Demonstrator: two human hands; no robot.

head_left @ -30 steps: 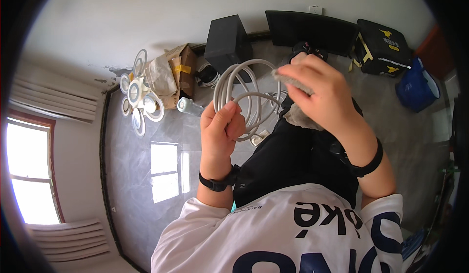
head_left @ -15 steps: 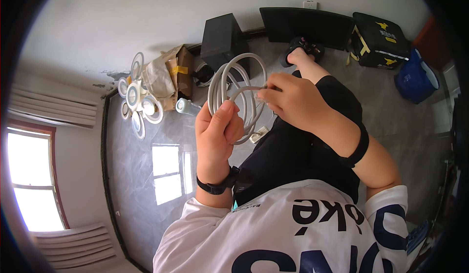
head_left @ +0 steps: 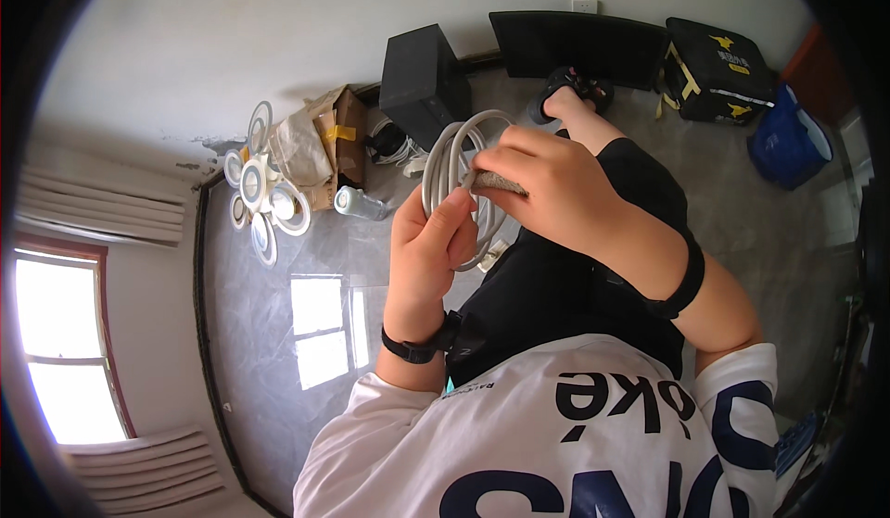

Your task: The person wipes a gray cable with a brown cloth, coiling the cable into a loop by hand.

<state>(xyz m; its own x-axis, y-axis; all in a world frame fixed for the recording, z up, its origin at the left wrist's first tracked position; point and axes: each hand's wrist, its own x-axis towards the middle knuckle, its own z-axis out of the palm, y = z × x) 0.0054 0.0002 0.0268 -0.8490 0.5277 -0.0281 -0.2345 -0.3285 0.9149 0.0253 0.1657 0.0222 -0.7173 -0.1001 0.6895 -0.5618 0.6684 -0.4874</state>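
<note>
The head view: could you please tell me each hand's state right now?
Left hand: closed, holding the coiled pale grey cable.
Right hand: closed, holding a grey cloth by the coil.

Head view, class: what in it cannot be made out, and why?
Head view: the gripped part of the grey cable, hidden by the left hand.
Head view: part of the grey cloth, covered by the right hand.
Head view: part of the pale block, behind the cable.
</note>
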